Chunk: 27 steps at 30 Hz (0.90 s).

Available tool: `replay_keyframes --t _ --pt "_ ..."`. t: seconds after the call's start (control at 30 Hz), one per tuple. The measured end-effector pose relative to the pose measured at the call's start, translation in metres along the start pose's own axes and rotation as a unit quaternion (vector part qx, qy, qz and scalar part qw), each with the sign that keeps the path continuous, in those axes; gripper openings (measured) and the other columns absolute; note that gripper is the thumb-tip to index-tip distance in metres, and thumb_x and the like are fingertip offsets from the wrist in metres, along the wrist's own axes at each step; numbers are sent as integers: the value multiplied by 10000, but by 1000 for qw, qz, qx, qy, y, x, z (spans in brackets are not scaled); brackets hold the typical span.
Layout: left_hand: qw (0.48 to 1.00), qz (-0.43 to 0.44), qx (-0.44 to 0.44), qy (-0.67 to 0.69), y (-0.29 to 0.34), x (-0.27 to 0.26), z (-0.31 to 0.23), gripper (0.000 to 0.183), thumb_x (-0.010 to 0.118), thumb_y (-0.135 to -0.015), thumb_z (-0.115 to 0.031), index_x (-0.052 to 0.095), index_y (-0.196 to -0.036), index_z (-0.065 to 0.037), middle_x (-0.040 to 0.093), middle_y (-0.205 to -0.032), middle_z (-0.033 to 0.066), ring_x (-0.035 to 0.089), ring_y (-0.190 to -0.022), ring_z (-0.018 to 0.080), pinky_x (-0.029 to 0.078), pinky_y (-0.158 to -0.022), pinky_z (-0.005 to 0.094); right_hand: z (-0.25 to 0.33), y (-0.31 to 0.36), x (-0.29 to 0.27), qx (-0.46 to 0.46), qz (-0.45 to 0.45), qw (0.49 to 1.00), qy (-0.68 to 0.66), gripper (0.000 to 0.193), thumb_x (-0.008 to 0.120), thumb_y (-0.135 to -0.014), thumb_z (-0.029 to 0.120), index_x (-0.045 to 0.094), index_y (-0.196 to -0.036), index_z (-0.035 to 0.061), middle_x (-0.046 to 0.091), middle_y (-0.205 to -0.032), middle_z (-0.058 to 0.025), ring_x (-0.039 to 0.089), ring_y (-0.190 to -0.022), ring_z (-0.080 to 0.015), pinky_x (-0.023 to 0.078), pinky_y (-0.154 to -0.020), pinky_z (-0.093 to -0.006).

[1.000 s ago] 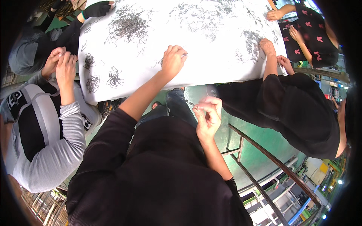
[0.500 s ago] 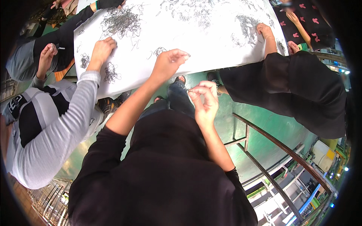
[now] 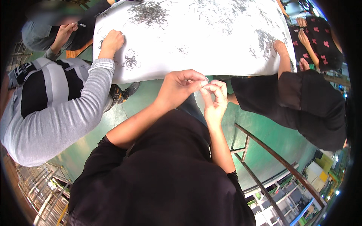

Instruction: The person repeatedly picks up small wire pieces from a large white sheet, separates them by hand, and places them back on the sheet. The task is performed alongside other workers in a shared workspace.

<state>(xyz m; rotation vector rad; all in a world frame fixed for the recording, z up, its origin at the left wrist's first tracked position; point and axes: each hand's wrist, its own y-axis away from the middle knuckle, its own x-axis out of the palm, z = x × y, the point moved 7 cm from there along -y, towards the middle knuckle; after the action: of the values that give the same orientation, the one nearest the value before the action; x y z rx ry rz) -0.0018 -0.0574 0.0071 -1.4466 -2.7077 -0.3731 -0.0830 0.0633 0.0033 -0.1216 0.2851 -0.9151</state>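
Note:
My left hand (image 3: 176, 88) and my right hand (image 3: 215, 98) meet fingertip to fingertip just off the near edge of a white-covered table (image 3: 158, 67). Thumb and forefinger of the left are pinched on a small dark piece (image 3: 206, 80), too small to name. The right hand's thumb and fingers are pinched together against the left fingertips; whatever lies between them is hidden. Beyond the hands, a little cluster of thin dark pieces (image 3: 183, 49) lies on the table, with a looser heap of dark curved pieces (image 3: 131, 60) to its left.
A big tangled pile (image 3: 149, 14) and scattered short dark pieces (image 3: 226, 17) cover the far table. Another heap (image 3: 265, 40) lies right. A grey-sleeved co-worker's arm (image 3: 102, 67) reaches in at left, a black-clad co-worker's hand (image 3: 279, 46) at right. A metal rail (image 3: 279, 162) stands right.
My left hand has come back from over the table to meet my right hand, their fingertips now together. The view has shifted, so the table sits higher in it.

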Motion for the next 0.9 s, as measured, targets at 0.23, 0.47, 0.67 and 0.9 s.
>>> replay_keyframes --t 0.23,0.47,0.67,0.9 --pt "984 -69 125 -107 14 -16 -7 133 677 -828 -57 695 -959 -49 656 -1051 47 607 -880 115 483 -772 282 -16 -8 17 -17 108 994 -21 140 716 -788 66 659 -912 38 568 -933 -65 544 -817 -150 444 -672 -258" --pt "970 -119 136 -165 23 -29 -11 112 708 -771 -31 717 -881 -56 651 -991 57 591 -946 209 480 -826 322 -69 -95 76 38 262 960 88 143 644 -851 111 667 -965 29 640 -901 -84 599 -802 -164 471 -707 -297" --pt "960 -163 131 -189 30 -32 -9 125 723 -760 -28 718 -880 -59 652 -953 32 587 -867 175 467 -774 320 -101 -173 213 7 301 882 363 224 614 -863 274 703 -896 72 656 -960 -128 643 -854 -284 499 -755 -367" --pt "962 -193 124 -148 28 -34 -1 140 736 -759 -48 717 -896 -64 654 -933 44 596 -848 170 465 -772 292 -124 -179 277 24 369 802 470 216 605 -853 229 691 -947 55 669 -984 -122 660 -904 -232 502 -754 -355"
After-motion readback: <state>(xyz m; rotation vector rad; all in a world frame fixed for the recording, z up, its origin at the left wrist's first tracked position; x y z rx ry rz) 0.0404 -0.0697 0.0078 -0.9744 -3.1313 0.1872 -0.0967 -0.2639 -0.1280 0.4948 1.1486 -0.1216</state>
